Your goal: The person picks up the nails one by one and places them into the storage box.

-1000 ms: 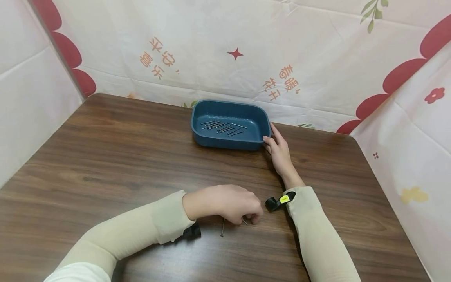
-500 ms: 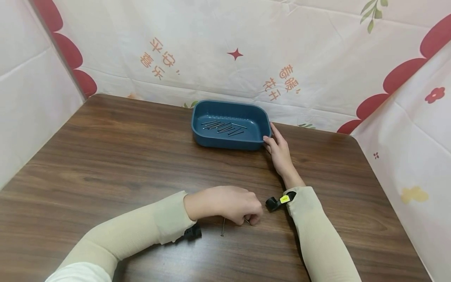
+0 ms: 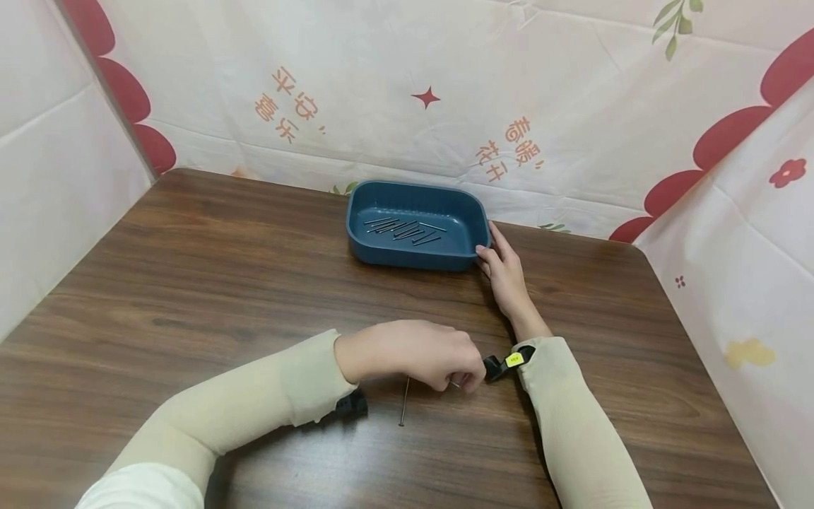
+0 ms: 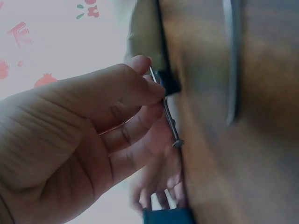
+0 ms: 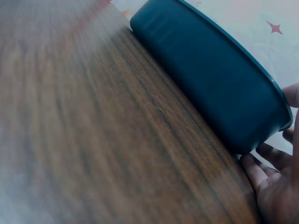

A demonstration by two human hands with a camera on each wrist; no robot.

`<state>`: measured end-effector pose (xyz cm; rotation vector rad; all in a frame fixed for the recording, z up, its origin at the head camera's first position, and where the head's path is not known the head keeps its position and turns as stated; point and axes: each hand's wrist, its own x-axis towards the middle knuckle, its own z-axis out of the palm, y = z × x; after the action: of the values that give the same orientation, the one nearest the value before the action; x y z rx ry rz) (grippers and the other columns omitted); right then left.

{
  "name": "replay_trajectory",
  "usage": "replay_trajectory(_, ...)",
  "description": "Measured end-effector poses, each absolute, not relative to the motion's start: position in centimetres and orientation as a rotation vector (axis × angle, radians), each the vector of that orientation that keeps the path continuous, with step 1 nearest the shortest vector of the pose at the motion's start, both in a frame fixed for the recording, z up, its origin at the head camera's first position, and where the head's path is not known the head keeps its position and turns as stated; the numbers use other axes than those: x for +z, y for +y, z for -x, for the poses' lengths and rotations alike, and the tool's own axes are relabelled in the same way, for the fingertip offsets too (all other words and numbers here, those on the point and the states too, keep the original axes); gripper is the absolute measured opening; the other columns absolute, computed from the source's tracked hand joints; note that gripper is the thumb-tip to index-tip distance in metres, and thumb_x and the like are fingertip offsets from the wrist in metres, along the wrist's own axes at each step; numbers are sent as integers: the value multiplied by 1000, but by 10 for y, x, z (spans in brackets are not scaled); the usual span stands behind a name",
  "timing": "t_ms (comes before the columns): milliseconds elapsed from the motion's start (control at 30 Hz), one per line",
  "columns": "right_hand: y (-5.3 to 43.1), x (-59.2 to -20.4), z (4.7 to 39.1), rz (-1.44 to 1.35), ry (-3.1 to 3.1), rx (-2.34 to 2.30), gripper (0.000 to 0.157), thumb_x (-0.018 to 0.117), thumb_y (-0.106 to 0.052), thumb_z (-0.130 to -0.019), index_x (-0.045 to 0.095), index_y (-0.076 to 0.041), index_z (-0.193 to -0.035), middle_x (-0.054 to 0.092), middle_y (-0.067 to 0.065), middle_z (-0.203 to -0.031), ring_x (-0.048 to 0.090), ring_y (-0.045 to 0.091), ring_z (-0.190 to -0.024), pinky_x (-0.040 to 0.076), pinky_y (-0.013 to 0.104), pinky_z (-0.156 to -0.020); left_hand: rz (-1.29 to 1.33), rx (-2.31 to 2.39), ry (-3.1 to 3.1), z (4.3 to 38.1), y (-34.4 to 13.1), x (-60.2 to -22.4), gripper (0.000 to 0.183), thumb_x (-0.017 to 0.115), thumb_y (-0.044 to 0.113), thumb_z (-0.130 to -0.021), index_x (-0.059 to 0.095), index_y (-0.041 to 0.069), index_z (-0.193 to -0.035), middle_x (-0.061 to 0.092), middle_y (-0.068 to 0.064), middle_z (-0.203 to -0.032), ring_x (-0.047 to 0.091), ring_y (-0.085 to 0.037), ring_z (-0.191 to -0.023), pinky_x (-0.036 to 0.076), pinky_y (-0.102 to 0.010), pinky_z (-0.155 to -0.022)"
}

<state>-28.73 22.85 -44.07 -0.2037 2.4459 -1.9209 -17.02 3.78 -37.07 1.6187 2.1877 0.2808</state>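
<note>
My left hand (image 3: 420, 353) is a little above the table, right of its middle. Between thumb and fingertips it pinches a thin metal nail (image 4: 167, 109), whose head shows in the left wrist view. Another nail (image 3: 403, 404) lies on the wood just below that hand. At the back of the table stands a blue rectangular plastic box (image 3: 413, 257) with several dark nails (image 3: 400, 230) lying on its floor. My right hand (image 3: 507, 284) holds the box by its near right corner, thumb at the rim, fingers against the side wall.
The brown wood-grain table (image 3: 210, 283) carries everything. A patterned white cloth (image 3: 381, 42) hangs behind the box and along both sides. A black wrist camera (image 3: 492, 367) on the right forearm sits close beside the left hand's fingers.
My left hand has risen slightly off the table and shifted a little right and away from me with the pinched nail. The right hand and box have stayed in place.
</note>
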Motion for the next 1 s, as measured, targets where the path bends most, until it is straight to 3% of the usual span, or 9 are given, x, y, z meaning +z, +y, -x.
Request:
replay_trajectory(267,231,-442,287,215,2423,-1943,60,47,-27,-106,22,-34,-161,32,7,-165,41,25,-148,37,45,-119,-1622,255,2214,203,36,-333,34,61,-12,-81,74,9,-104,73,-5,-96,59,-7,-80,49,-19,-72)
replay_trajectory(367,233,-442,287,219,2477,-1892,60,47,-31,-106,22,-37,-160,37,6,-163,46,25,-143,41,35,-116,-1629,241,2267,219,35,-317,32,61,-11,-82,73,8,-104,72,-5,-98,60,-9,-83,50,-20,-76)
replay_trajectory(500,236,-443,287,247,2551,-1815,56,42,-32,-108,21,-39,-160,39,4,-162,46,24,-140,41,23,-102,-1596,255,2348,244,34,-303,30,59,-10,-86,72,8,-106,71,-5,-100,62,-13,-87,52,-25,-81)
replay_trajectory(733,233,-441,287,246,2440,-1906,56,39,-30,-108,21,-37,-160,29,-2,-166,41,21,-146,40,40,-118,-1494,286,2447,287,32,-291,28,58,-9,-89,72,7,-108,71,-9,-105,63,-18,-91,53,-30,-82)
replay_trajectory(833,231,-440,287,253,2410,-1944,58,41,-25,-107,22,-34,-161,31,5,-164,40,24,-147,36,46,-120,-1470,310,2492,304,32,-291,28,59,-8,-89,72,8,-108,70,-9,-108,63,-19,-94,53,-30,-83)
replay_trajectory(1000,230,-441,287,243,2403,-1953,60,44,-27,-107,20,-32,-162,34,12,-162,39,25,-148,35,46,-120,-1406,324,2537,327,34,-299,30,57,-8,-90,70,5,-113,68,-11,-113,62,-21,-100,53,-32,-88)
